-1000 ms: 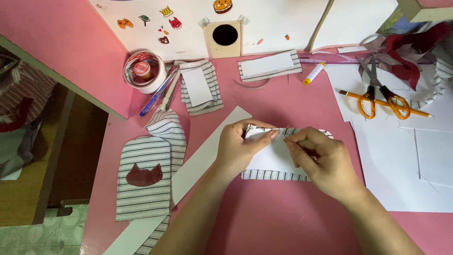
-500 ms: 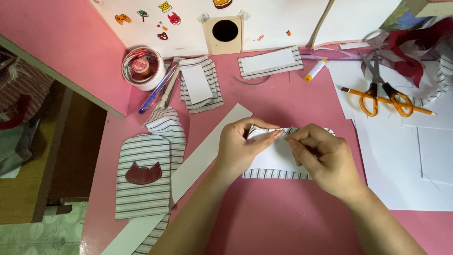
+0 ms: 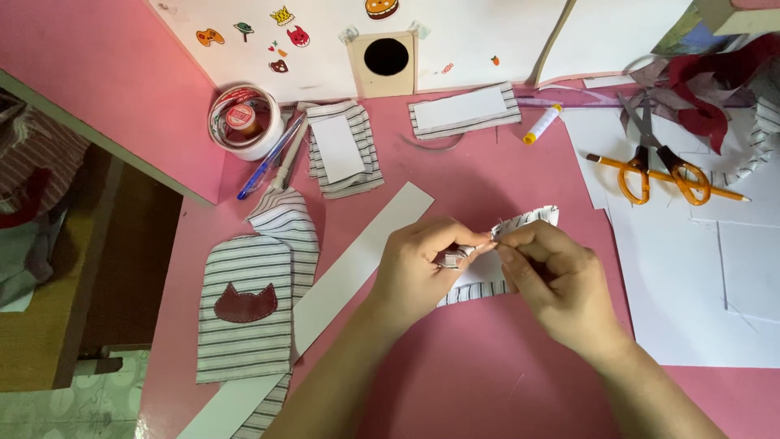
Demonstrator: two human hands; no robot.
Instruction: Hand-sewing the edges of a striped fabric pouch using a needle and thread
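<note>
My left hand [image 3: 420,271] and my right hand [image 3: 557,275] meet over the middle of the pink table [image 3: 455,382]. Both pinch a small piece of white-and-grey striped fabric [image 3: 530,221] wrapped around a white card. The fingertips of both hands touch at the folded edge of the fabric. Much of the piece is hidden under my hands; its upper right corner and lower edge stick out.
A striped cloth pouch with a dark red cat patch [image 3: 245,315] and a long white paper strip [image 3: 351,272] lie to the left. Tape rolls [image 3: 242,120], pens [image 3: 272,156], two more striped pieces, a glue stick [image 3: 541,125], orange scissors [image 3: 658,167], a pencil and white paper sheets [image 3: 715,284] lie around.
My hands have drawn closer together and lifted the near left part of the striped fabric, folding it up off the table. The view has shifted slightly.
</note>
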